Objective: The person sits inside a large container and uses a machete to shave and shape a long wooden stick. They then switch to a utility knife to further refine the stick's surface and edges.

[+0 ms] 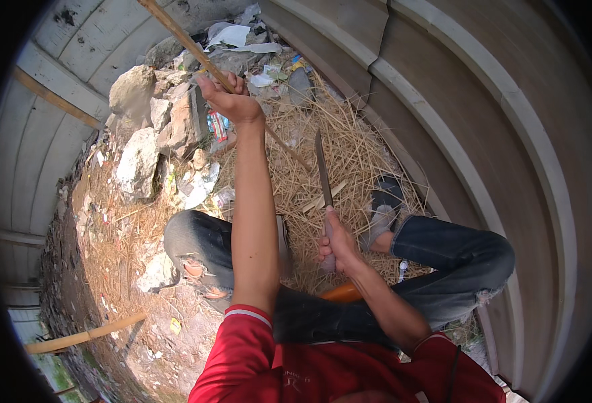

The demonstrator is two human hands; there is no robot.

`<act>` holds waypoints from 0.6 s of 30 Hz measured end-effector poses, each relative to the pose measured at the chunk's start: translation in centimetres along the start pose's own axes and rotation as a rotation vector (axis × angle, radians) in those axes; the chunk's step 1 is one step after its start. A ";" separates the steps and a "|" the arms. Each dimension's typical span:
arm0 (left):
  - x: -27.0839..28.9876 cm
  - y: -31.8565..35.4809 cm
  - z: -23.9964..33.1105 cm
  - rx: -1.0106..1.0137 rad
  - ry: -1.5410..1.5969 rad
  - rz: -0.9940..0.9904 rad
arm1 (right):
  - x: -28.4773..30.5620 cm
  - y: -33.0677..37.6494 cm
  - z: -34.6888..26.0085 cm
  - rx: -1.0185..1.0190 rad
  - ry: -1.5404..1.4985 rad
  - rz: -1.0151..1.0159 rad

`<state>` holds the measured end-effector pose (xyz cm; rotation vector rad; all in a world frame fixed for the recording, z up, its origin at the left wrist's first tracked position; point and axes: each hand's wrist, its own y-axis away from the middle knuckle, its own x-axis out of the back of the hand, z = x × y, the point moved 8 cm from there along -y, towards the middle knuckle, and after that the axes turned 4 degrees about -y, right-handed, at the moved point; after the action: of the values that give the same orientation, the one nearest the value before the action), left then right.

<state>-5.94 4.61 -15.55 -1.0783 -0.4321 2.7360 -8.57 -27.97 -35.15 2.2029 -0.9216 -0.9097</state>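
Observation:
My left hand (pixel 229 101), arm stretched far forward, is closed round a long, thin wooden pole (pixel 183 40). The pole slants from the upper left down past my wrist, its lower end over a heap of dry straw-like shavings (pixel 356 138). In my right hand (pixel 340 245) is a long-bladed knife (pixel 323 168), gripped by its handle, with the blade pointing away from me over the shavings. Blade and pole are apart. Part of the pole is hidden behind my left hand and forearm.
Large rocks (pixel 137 161) and scattered litter lie to the left of the shavings. A corrugated metal wall (pixel 471 121) curves along the right, and pale panels (pixel 47 127) stand at the left. My bent legs (pixel 444 262) frame the shavings. Another pole (pixel 88 334) lies at lower left.

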 end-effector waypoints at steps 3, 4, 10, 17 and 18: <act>0.8 0.1 -0.1 0.006 -0.073 -0.015 | -1.1 2.7 -9.4 0.253 -0.107 -0.024; 0.0 0.7 0.2 0.008 -0.054 0.007 | -2.5 4.6 -14.0 0.417 -0.144 -0.114; -2.5 2.0 0.2 -0.021 -0.085 0.012 | -5.5 9.1 -17.3 1.160 -0.416 -0.295; -4.5 3.9 1.0 -0.134 -0.165 0.013 | -1.4 -0.6 -0.5 -0.029 -0.065 -0.031; -4.0 4.7 0.3 -0.096 -0.184 0.008 | -1.5 -0.9 -3.5 0.109 -0.072 -0.063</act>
<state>-3.47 -0.91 -14.29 -0.8522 -0.5913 2.8599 -6.36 -25.41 -33.11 2.3169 -0.9602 -0.9950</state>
